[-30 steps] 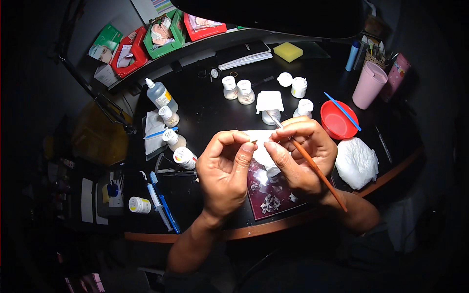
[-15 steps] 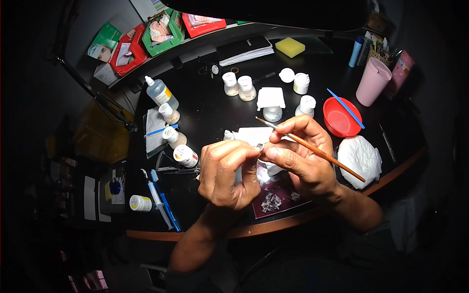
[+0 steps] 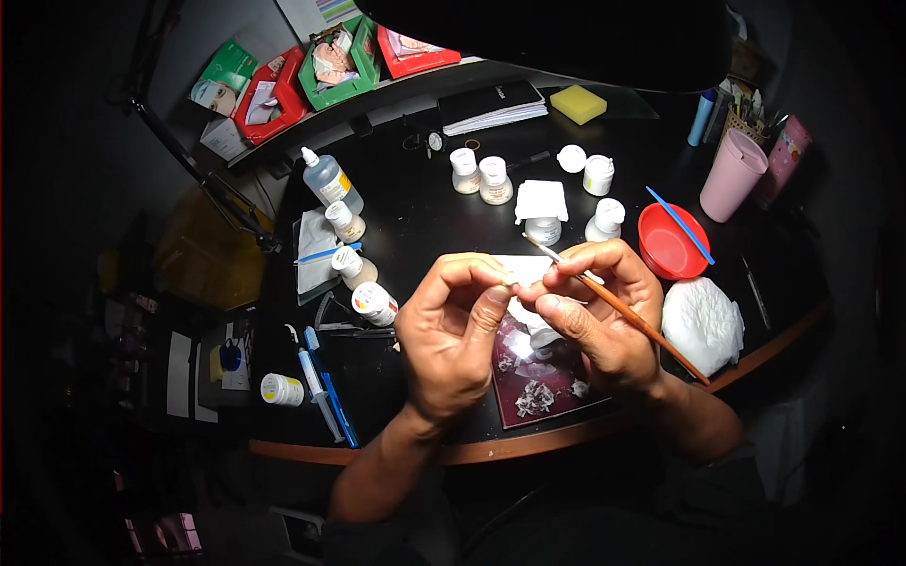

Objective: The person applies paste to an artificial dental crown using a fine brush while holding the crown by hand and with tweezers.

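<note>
My left hand (image 3: 446,344) is closed, with thumb and forefinger pinching a tiny pale piece (image 3: 511,283) that is mostly hidden by the fingertips. Its kind is too small to make out. My right hand (image 3: 615,321) grips a fine brush (image 3: 653,332) with a brown wooden handle. The brush lies slantwise, bristles toward the far left and handle end toward the near right. Right thumb and fingertips meet close beside the left ones. Below the hands is a dark red glossy slab (image 3: 512,391) with crumpled whitish scraps (image 3: 535,398) on it.
Small white-capped jars (image 3: 495,181) stand behind the hands and more at left, near a dropper bottle (image 3: 332,179). A red bowl (image 3: 672,247) with a blue stick (image 3: 681,224), white wadding (image 3: 701,325) and a pink tumbler (image 3: 733,176) are at right. Syringe (image 3: 321,396) lies front left.
My left hand has turned, showing more of its palm side, and its grip on the tiny piece has shifted. The brush stays in my right hand. The whole view has shifted slightly.
</note>
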Available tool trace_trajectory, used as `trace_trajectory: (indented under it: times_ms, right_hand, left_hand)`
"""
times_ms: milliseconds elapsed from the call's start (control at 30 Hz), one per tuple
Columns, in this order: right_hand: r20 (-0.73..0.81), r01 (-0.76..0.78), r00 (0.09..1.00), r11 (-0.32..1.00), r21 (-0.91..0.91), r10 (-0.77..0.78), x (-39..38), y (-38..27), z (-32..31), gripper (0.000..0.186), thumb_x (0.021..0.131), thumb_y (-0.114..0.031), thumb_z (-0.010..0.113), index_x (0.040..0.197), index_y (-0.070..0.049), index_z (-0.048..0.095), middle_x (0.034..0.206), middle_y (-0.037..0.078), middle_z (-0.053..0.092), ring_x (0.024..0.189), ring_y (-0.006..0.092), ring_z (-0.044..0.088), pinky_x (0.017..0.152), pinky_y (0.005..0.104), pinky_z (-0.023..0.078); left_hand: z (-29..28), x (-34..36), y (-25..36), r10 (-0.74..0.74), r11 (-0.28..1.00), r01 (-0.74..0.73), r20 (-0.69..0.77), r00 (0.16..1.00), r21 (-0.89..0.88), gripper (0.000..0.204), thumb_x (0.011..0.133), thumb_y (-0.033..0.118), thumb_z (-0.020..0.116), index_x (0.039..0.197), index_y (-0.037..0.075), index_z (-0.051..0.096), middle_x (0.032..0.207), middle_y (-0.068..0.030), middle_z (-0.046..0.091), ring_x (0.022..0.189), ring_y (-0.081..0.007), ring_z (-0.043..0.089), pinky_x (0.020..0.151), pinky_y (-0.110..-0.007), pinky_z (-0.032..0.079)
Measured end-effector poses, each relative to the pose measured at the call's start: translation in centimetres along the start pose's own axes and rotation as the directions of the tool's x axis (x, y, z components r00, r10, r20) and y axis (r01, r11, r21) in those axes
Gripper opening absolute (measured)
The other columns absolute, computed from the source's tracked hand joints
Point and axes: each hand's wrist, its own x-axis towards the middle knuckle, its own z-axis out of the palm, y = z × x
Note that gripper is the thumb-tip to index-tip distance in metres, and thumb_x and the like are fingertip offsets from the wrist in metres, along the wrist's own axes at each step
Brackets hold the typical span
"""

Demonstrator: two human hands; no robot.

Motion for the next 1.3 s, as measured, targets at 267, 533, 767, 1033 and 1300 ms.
trace_trajectory:
  times_ms: [267, 533, 767, 1033, 1300]
  right_hand:
    - [0.014, 0.270, 0.961, 0.920, -0.285, -0.278, 0.0, 0.2, 0.0, 0.021, 0.088, 0.004, 0.069, 0.108, 0.006, 0.063, 0.104, 0.014, 0.063, 0.096, 0.0167, 0.067, 0.086, 0.0301, 0.057]
    - [0.064, 0.351, 0.932, 0.839, -0.416, -0.358, 0.2, 0.3, -0.5, 0.013, 0.093, 0.001, 0.062, 0.106, 0.005, 0.065, 0.098, 0.015, 0.065, 0.088, 0.0160, 0.064, 0.076, 0.0261, 0.051]
    - [0.152, 0.380, 0.925, 0.835, -0.397, -0.349, 0.5, 0.3, 0.0, 0.011, 0.098, 0.003, 0.062, 0.109, 0.006, 0.064, 0.106, 0.015, 0.062, 0.089, 0.0112, 0.062, 0.076, 0.0227, 0.052]
    - [0.127, 0.361, 0.928, 0.760, -0.540, -0.351, 0.8, -0.5, 0.0, 0.014, 0.089, 0.007, 0.068, 0.103, 0.007, 0.066, 0.099, 0.015, 0.065, 0.088, 0.0185, 0.072, 0.067, 0.0257, 0.063]
    - [0.248, 0.523, 0.840, 0.602, -0.604, -0.482, 1.2, -0.7, -0.1, 0.021, 0.086, -0.005, 0.072, 0.105, 0.002, 0.069, 0.093, 0.016, 0.070, 0.086, 0.0262, 0.067, 0.074, 0.0337, 0.054]
  left_hand:
    - [-1.5, 0.4, -0.3, -0.341, 0.607, 0.484, 0.343, 0.875, -0.631, 0.012, 0.106, 0.016, 0.057, 0.112, 0.005, 0.058, 0.111, -0.0052, 0.060, 0.103, -0.0148, 0.056, 0.086, -0.032, 0.046]
    - [-1.7, 0.5, -0.5, -0.372, 0.539, 0.550, 0.405, 0.835, -0.638, 0.009, 0.107, 0.019, 0.055, 0.113, 0.011, 0.055, 0.113, -0.0031, 0.056, 0.108, -0.0161, 0.053, 0.088, -0.033, 0.043]
    - [-1.6, 0.4, -0.4, -0.354, 0.538, 0.558, 0.432, 0.829, -0.632, 0.011, 0.107, 0.020, 0.055, 0.115, 0.013, 0.055, 0.114, -0.0026, 0.055, 0.108, -0.0164, 0.052, 0.089, -0.033, 0.043]
    - [-1.7, 0.5, -0.5, -0.338, 0.385, 0.561, 0.454, 0.824, -0.733, 0.015, 0.106, 0.018, 0.053, 0.119, 0.010, 0.053, 0.115, -0.0055, 0.054, 0.109, -0.0191, 0.051, 0.092, -0.036, 0.043]
    - [-1.9, 0.6, -0.6, -0.415, 0.325, 0.571, 0.429, 0.803, -0.754, 0.013, 0.108, 0.021, 0.049, 0.116, 0.012, 0.053, 0.113, -0.0045, 0.050, 0.107, -0.0184, 0.050, 0.090, -0.036, 0.046]
